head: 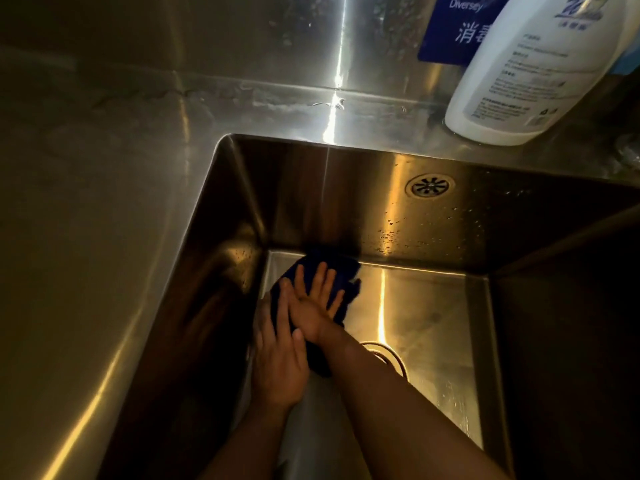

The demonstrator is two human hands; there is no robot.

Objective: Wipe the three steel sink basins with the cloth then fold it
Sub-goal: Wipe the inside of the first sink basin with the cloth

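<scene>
A deep steel sink basin (433,306) fills the middle of the head view. On its floor, in the far left corner, lies a dark blue cloth (346,271). My right hand (317,303) presses flat on the cloth with fingers spread. Beside it, my left hand (280,351) also rests on the cloth's left part, its fingers laid partly under the right hand. Both forearms reach down into the basin from the bottom edge. The floor drain (388,355) shows partly, behind my right forearm.
A round overflow grille (430,185) sits on the basin's back wall, with water drops to its right. A large white bottle (530,67) stands on the back ledge at upper right, before a blue sign (453,29). Steel counter (86,220) lies to the left.
</scene>
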